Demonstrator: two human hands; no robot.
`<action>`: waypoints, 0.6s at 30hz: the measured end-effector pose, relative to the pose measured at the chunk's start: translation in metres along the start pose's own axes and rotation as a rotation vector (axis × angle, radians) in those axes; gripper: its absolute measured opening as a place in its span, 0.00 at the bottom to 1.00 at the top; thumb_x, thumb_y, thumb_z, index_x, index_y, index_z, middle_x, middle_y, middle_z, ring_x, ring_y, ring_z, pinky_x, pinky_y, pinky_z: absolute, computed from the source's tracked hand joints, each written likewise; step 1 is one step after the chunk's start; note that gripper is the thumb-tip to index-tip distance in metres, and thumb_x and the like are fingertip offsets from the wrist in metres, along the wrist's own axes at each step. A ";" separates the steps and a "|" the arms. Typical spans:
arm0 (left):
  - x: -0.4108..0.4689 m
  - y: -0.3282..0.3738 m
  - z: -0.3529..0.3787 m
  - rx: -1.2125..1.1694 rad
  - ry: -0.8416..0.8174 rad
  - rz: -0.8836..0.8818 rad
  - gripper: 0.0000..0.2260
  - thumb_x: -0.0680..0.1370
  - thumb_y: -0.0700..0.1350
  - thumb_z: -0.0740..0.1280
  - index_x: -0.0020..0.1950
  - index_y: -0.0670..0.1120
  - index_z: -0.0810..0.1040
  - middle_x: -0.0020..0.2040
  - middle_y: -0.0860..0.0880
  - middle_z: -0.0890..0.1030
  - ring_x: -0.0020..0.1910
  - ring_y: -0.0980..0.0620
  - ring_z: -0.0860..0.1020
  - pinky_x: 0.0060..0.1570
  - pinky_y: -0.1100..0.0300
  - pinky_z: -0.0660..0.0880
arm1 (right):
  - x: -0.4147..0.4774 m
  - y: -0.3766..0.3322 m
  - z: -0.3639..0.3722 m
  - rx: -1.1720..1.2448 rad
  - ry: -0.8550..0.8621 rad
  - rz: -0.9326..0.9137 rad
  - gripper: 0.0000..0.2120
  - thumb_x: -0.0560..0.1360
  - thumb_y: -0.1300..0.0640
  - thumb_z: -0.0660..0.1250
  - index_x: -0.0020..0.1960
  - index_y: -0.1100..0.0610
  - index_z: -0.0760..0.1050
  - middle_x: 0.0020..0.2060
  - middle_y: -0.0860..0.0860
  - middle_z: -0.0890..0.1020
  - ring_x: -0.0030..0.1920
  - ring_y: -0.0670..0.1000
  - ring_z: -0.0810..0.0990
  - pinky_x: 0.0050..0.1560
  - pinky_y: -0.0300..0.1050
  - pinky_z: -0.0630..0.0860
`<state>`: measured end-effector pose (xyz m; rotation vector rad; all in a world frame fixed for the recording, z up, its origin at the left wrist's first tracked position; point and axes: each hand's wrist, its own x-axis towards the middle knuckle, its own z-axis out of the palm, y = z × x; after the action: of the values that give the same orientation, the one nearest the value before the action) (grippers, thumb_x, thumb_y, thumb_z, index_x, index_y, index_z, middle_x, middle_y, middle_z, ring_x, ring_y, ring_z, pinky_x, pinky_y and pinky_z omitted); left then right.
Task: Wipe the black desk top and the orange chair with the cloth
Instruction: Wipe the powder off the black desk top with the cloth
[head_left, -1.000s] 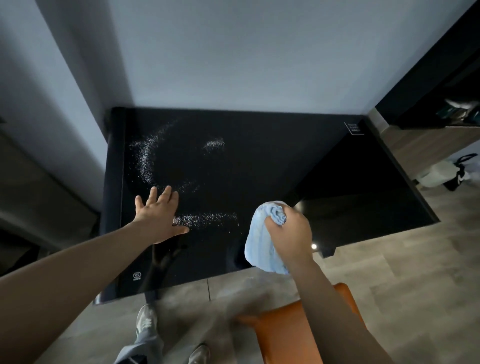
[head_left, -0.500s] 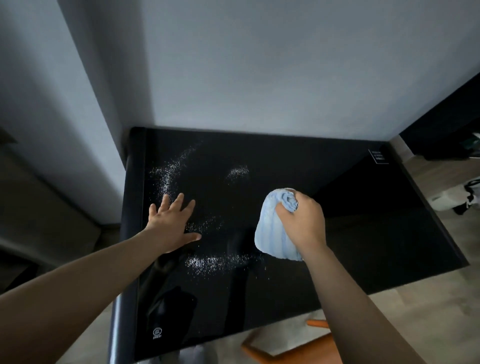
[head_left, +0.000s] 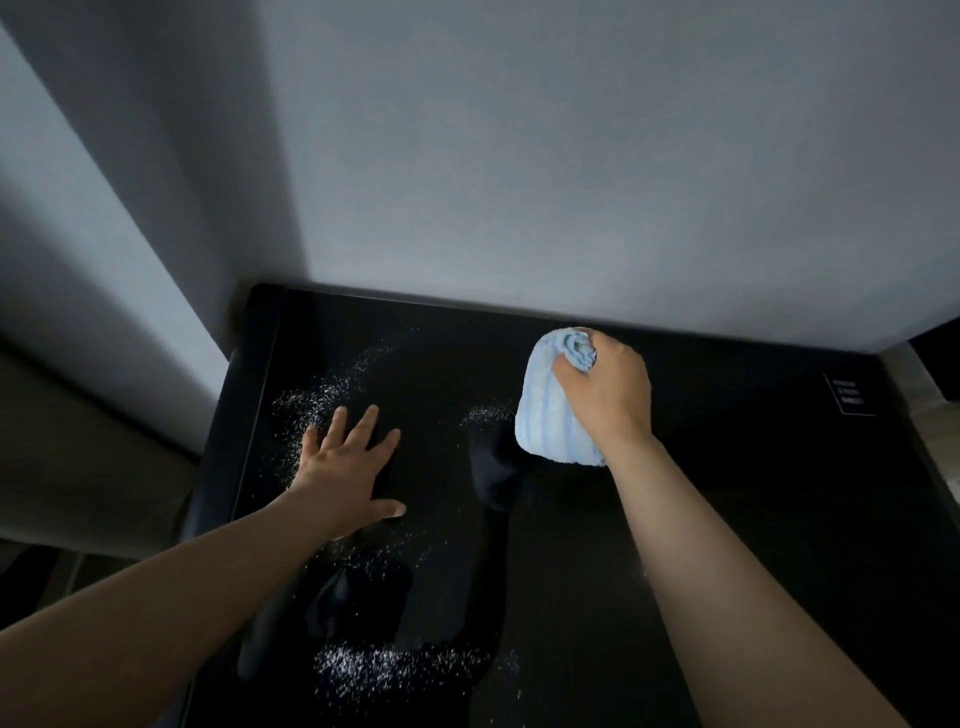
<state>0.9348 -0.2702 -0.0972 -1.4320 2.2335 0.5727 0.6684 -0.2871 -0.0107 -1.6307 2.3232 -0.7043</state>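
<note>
The glossy black desk top (head_left: 753, 519) fills the lower part of the head view. White powder (head_left: 322, 400) is scattered over its left side, with another patch (head_left: 384, 670) near the front. My right hand (head_left: 608, 395) grips a bunched light blue cloth (head_left: 550, 421) and holds it on the desk near the back wall. My left hand (head_left: 348, 467) lies flat on the desk with fingers spread, in the middle of the powder. The orange chair is out of view.
A grey wall (head_left: 571, 182) rises right behind the desk's back edge. A small white label (head_left: 849, 395) sits at the desk's back right corner. A grey wall panel (head_left: 104, 260) stands to the left of the desk.
My right hand has carried the cloth from the desk's front edge to near the back wall. My left hand has slid a little further in. The camera moved forward; the chair left view.
</note>
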 end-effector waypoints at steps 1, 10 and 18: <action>0.007 0.002 0.000 0.004 -0.010 -0.007 0.45 0.73 0.69 0.62 0.79 0.55 0.40 0.77 0.46 0.32 0.76 0.37 0.35 0.74 0.38 0.44 | 0.012 0.003 0.006 -0.009 -0.006 -0.003 0.15 0.74 0.59 0.64 0.31 0.49 0.65 0.29 0.43 0.72 0.31 0.44 0.71 0.32 0.39 0.64; 0.050 -0.002 0.010 -0.014 -0.059 -0.042 0.57 0.64 0.73 0.66 0.75 0.56 0.29 0.73 0.46 0.23 0.73 0.37 0.28 0.73 0.39 0.38 | 0.099 0.006 0.068 0.014 -0.088 -0.036 0.17 0.74 0.57 0.64 0.30 0.48 0.62 0.27 0.44 0.69 0.29 0.44 0.68 0.28 0.40 0.61; 0.053 -0.008 0.015 -0.042 -0.099 -0.018 0.57 0.64 0.74 0.65 0.72 0.58 0.24 0.67 0.48 0.16 0.69 0.39 0.22 0.71 0.39 0.32 | 0.132 0.004 0.131 0.034 -0.212 0.022 0.06 0.75 0.54 0.63 0.44 0.56 0.74 0.38 0.53 0.80 0.42 0.55 0.80 0.44 0.52 0.78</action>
<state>0.9241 -0.3038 -0.1397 -1.4114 2.1412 0.6730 0.6750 -0.4421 -0.1133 -1.5789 2.1652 -0.5344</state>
